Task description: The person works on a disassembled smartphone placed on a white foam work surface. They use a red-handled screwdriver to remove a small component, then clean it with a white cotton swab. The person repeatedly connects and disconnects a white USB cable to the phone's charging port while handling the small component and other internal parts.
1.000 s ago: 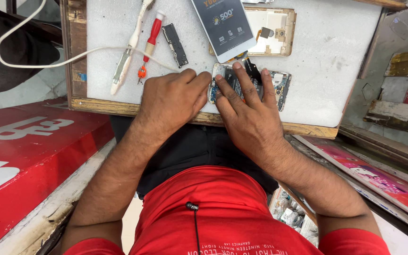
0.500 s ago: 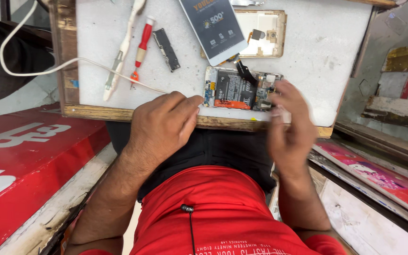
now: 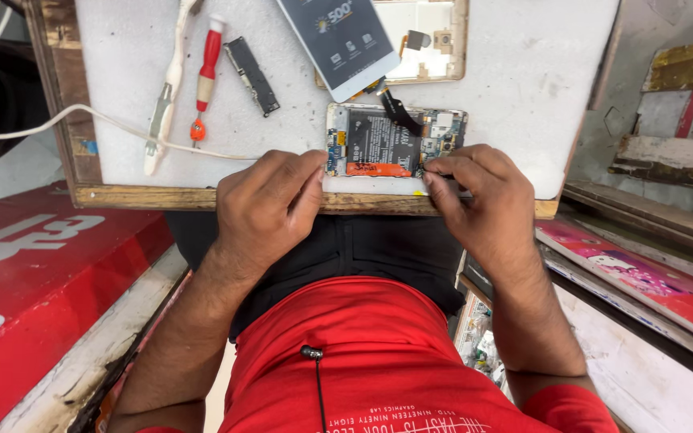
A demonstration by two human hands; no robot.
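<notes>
On the near edge of the white foam work mat (image 3: 507,88), in the head view, lies the opened phone body with its black battery and bare circuit boards (image 3: 395,143), back side up. It sits just above the mat's wooden frame (image 3: 202,197) and directly before the person's torso.

The left hand (image 3: 270,204) rests with curled fingers at the body's left end, thumb and forefinger pressed close together against that corner; whether they pinch anything small cannot be told. The right hand (image 3: 487,200) meets the right end, its fingertips (image 3: 436,170) drawn together on the lower right corner, seemingly nipping the edge or something thin there.

The body's long axis runs left to right, parallel to the frame. The end with the small boards and the black flex ribbon (image 3: 399,111) points to the person's right; the blue-and-yellow connector end points left.

Risks, as a judgement: the ribbon still joins the body to the white-faced display panel (image 3: 345,44) lying tilted above it, so any tug or slide of the body could strain or tear that link. The body lies close to the mat's edge, and a push toward the lap could tip it off. Fingers pressing on exposed parts might bend a connector.

Farther left lie a red-handled screwdriver (image 3: 206,72), a white soldering-type tool with its cord (image 3: 166,96) and a dark narrow strip (image 3: 251,75), all well apart from the hands.
</notes>
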